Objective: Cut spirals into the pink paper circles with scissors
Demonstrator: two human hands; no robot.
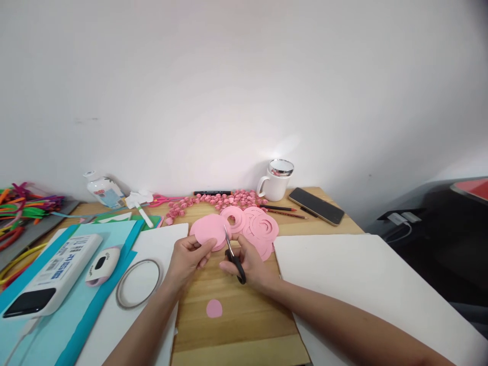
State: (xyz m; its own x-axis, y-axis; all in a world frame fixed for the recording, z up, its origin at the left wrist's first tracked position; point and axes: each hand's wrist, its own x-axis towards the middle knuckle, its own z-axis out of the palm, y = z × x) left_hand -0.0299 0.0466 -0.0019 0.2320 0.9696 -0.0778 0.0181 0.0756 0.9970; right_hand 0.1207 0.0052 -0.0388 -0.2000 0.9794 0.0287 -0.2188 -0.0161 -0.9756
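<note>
Between finger and thumb, my left hand (188, 256) pinches a round piece of pink paper (208, 227) by its lower edge. Black-handled scissors (235, 262) are gripped in my right hand (249, 262), their blades pointing up at the right edge of that paper. Whether the blades have cut into it I cannot tell. Behind and right of the hands lies a pile of pink paper rings and spirals (263, 229). A small pink paper circle (214, 308) rests on the wooden table (236, 330) nearer to me.
Small rolled pink paper flowers (244, 198) line the back by the wall. A white mug (277, 180), pencils (284, 212) and a phone (317, 206) stand or lie back right. On the left are a tape roll (119, 287), a power bank (57, 269) and a white bottle (104, 190).
</note>
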